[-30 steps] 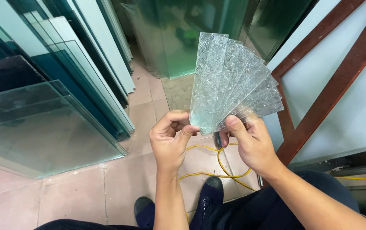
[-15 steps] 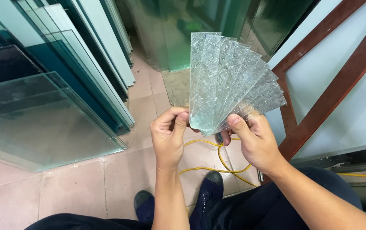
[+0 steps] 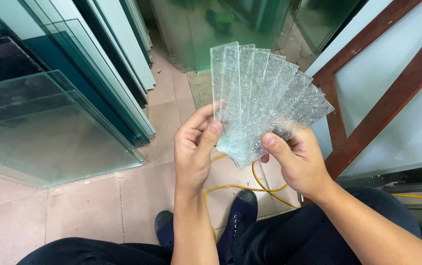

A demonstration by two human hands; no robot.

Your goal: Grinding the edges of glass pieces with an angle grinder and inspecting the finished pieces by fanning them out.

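Up a touch and wider now: the fan of textured glass strips (image 3: pixel 265 98) has spread since a second ago, the leftmost strip swung to stand nearly upright while the rightmost leans well out to the right, so each patterned face shows more of itself. Both hands have kept their places at the narrow foot of the fan, where all the strips cross. Left hand (image 3: pixel 194 147) is closed on the strips, its thumb pressed flat against the front of the bundle near the lower end, its other fingers curled in on the left side, just beside the leftmost strip. Right hand (image 3: pixel 297 159) pinches the same foot from the other side, thumb on the front, fingers tucked behind the glass where I can't see them. By my reckoning the strips are being fanned out for a look, and with the spread this even the sorting or counting is well along. Below the fingers, down between the knees, a yellow cable (image 3: pixel 250 189) loops over the tiled floor (image 3: pixel 88 206) past a dark shoe (image 3: pixel 243 208). Off to the left of the fingers, large clear glass sheets (image 3: pixel 49 127) lean in a stack; to the right, a red-brown wooden frame (image 3: pixel 378 103) slants upward.
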